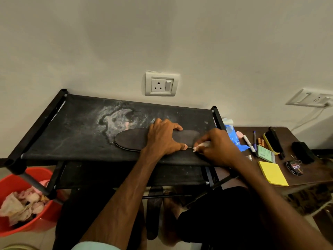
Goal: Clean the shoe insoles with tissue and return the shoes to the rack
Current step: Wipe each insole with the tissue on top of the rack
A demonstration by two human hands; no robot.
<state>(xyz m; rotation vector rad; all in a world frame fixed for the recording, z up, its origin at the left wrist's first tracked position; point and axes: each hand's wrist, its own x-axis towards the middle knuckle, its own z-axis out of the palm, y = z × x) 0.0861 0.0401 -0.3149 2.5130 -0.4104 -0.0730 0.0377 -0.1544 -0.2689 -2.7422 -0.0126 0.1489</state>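
Insole lies flat on the top shelf of the black shoe rack, lengthwise, near the front edge, beside a pale dusty stain on the fabric. Left hand spans the insole's middle: fingers bent over the far edge, thumb at the near edge, holding it down. Right hand works at the insole's right end, fingers bunched and pinching a small wad of tissue against the near rim. Judged step: wiping, with the right end in hand and the left end uncovered. No shoe is plainly visible; dark shapes under the rack may be footwear, cannot tell. Red bucket on the floor at lower left holds crumpled used tissues. Bench to the right carries yellow sticky notes, a brush and a polish tin. The next move likely calls for steady downward pressure from the left hand while the tissue travels along the surface toward the left end, with the holding hand shifted to expose the covered middle. The wad then belongs in the bucket.
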